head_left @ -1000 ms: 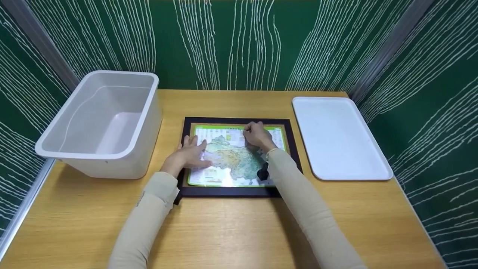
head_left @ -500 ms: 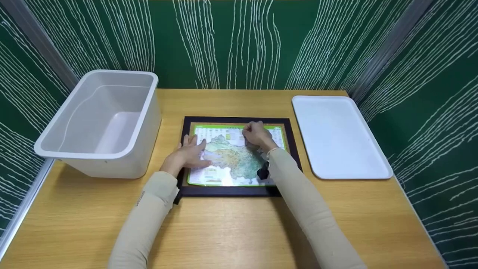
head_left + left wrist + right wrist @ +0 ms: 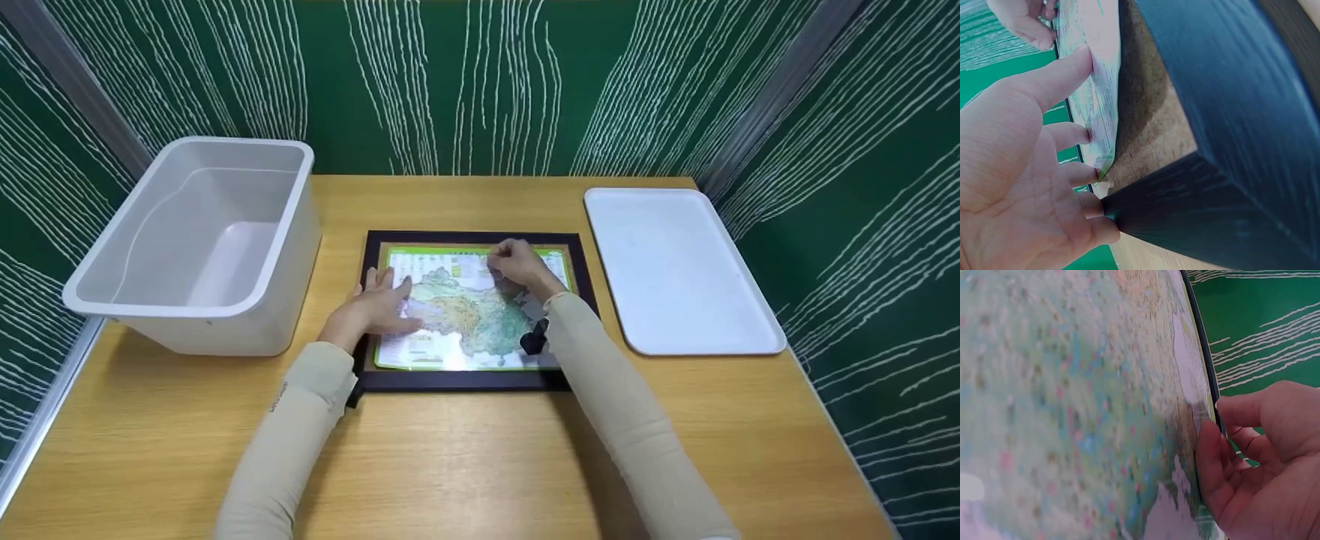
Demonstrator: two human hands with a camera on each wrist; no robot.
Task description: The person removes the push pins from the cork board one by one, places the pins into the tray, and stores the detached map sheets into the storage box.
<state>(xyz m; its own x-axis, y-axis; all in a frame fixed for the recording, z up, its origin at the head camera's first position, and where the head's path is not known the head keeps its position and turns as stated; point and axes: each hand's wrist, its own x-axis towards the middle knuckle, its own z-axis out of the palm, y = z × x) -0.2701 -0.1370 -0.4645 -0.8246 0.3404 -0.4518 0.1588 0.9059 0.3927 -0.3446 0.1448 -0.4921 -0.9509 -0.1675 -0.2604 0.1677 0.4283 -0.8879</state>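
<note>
A laminated map [image 3: 480, 322] with a green border lies on a cork board [image 3: 1151, 107] in a dark frame [image 3: 465, 382]. My left hand [image 3: 371, 309] spreads over the map's left side, its fingers apart. In the left wrist view, the thumb and some fingertips touch the map, while the outer fingers lie at the frame's edge. Near the top of the map is my right hand [image 3: 517, 262], fingers curled, thumb and index fingertip close together. The right wrist view puts those fingertips [image 3: 1210, 433] at the map's upper edge; whether they pinch something small I cannot tell.
A deep white bin [image 3: 300, 202] stands on the left of the wooden table [image 3: 465, 465]. To the right lies a shallow white tray [image 3: 679, 270]. Green walls [image 3: 510, 90] with white wavy lines rise behind and on both sides. A small black device [image 3: 534, 339] sits under the right wrist.
The right wrist and forearm have shifted slightly to the right, with the fingertips at nearly the same spot. My left hand has stayed in place on the map. The head view has tilted a little.
</note>
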